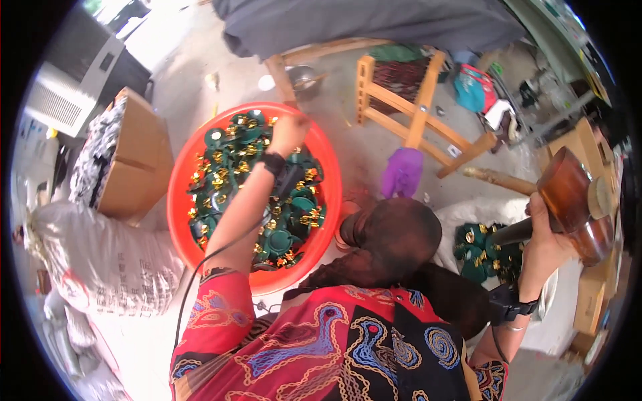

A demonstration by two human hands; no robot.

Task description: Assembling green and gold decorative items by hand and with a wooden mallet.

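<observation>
My left hand (290, 134) is over the far rim of an orange-red basin (178, 230), its fingers smeared by motion. Many dark green round pieces with gold-coloured metal fittings (231, 180) fill the basin. At the right, my right hand (550, 237) is closed against the amber-brown head of a mallet (564, 175), whose wooden handle reaches left. A dark grey tube (513, 232) sticks out left from beside this hand; I cannot tell its far end. Under it, more green and gold pieces (473, 257) lie on a white sack (511, 208).
A dark brown rounded shape (401, 234) stands between basin and sack; its kind is unclear. Beyond it are a purple cloth (403, 172) and a wooden frame (391, 99). At left stand a cardboard box (137, 157) and a full white sack (110, 257). A cable (194, 281) crosses my left arm.
</observation>
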